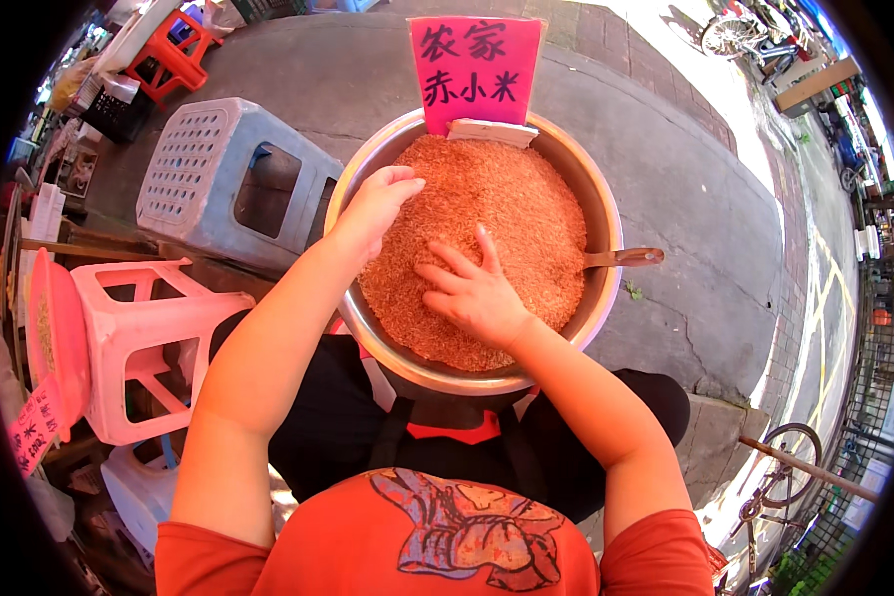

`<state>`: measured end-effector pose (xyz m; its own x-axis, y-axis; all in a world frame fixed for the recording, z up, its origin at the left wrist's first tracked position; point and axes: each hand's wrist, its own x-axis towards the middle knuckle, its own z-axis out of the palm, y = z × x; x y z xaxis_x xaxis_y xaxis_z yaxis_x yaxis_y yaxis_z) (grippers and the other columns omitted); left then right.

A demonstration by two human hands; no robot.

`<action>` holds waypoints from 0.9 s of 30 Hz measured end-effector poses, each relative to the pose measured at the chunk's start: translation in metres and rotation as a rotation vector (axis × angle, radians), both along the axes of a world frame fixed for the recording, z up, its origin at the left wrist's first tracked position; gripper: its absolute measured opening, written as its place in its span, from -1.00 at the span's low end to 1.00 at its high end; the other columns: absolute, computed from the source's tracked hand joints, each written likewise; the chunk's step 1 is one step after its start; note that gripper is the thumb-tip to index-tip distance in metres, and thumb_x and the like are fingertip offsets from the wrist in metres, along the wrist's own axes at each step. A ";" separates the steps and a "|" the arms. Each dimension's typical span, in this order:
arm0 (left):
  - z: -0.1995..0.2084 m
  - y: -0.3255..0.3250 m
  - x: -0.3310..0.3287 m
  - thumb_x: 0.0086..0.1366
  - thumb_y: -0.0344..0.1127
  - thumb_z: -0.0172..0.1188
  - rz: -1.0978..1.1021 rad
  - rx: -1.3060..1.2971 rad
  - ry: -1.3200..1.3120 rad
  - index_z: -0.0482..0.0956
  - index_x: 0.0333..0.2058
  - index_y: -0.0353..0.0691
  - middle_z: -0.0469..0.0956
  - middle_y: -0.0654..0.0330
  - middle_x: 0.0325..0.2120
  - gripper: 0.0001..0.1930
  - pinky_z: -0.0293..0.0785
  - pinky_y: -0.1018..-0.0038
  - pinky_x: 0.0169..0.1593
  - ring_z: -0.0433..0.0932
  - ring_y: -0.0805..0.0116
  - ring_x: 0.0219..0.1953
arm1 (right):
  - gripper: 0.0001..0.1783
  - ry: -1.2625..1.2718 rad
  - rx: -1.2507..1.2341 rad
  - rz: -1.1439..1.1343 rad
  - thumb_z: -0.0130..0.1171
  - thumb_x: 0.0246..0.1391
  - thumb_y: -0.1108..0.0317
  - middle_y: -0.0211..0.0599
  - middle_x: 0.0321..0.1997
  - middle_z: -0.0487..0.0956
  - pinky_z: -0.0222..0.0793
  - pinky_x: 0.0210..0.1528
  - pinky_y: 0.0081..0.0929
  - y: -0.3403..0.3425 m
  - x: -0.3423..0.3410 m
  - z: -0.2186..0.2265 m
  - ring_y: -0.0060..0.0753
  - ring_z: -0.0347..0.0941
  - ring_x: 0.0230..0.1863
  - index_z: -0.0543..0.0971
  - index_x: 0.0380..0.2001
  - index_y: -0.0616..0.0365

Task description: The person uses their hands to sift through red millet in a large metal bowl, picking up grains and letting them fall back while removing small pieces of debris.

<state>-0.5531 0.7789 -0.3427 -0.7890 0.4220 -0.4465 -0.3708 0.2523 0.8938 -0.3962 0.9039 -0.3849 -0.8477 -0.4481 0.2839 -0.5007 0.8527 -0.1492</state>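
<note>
Grey pavement (700,214). Grain (536,219) in bowl (603,207): likely loose, slippery; best cupped from centre. My left hand (375,211) half-curled near left rim, hold unclear; my right hand (479,300) spread near centre, gripping nothing.

Well right of the right hand (479,301), the pavement (730,104) is bleached by sunlight; the hand is softly lit in shade; outer edges are bent and darkened.

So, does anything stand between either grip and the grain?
Nothing visible does: the left grip and right grip both reach over the grain. The sign stands at the far side of the bowl, the handle at its right.
</note>
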 end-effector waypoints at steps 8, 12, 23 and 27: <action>-0.069 -0.022 -0.004 0.20 -0.04 0.10 0.008 -0.355 0.089 0.19 0.21 -0.23 0.16 -0.07 0.21 -0.34 0.10 0.24 0.24 0.11 0.11 0.27 | -0.56 -0.048 -0.650 -0.631 0.23 -0.04 0.07 -0.13 0.07 0.41 0.03 0.22 -0.10 0.078 -0.032 0.005 -0.06 0.25 0.15 0.52 -0.08 -0.05; -0.049 -0.004 0.000 0.22 0.03 0.08 -0.021 -0.126 -0.165 0.21 0.21 -0.13 0.13 -0.03 0.22 -0.36 0.07 0.19 0.22 0.10 0.12 0.27 | -0.53 -0.381 -0.582 -1.039 0.13 0.09 0.10 -0.02 0.03 0.43 0.28 0.06 -0.24 0.118 -0.037 -0.046 -0.13 0.38 0.03 0.46 -0.04 0.21; -0.016 0.026 0.011 0.11 -0.37 0.24 -0.231 0.321 -0.201 0.47 -0.09 -0.39 0.56 0.11 -0.25 -0.61 0.38 0.43 -0.06 0.50 0.38 -0.15 | -0.57 -0.625 -1.696 -0.619 0.27 -0.03 0.30 -0.20 -0.22 0.58 0.40 -0.19 -0.50 0.071 -0.045 0.038 -0.45 0.50 -0.27 0.50 -0.12 0.35; 0.005 0.024 -0.004 0.14 -0.26 0.21 -0.175 0.084 -0.073 0.47 -0.06 -0.37 0.54 0.12 -0.22 -0.58 0.33 0.46 -0.05 0.47 0.40 -0.17 | -0.63 -0.580 -1.083 -0.757 0.27 -0.04 0.22 -0.23 -0.33 0.62 0.36 -0.19 -0.53 0.108 -0.055 0.042 -0.52 0.50 -0.28 0.59 -0.24 0.30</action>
<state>-0.5571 0.8029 -0.3373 -0.6671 0.5878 -0.4577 -0.3927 0.2446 0.8865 -0.4509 1.0115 -0.3432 -0.8914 0.3610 -0.2740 0.3667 0.2191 -0.9042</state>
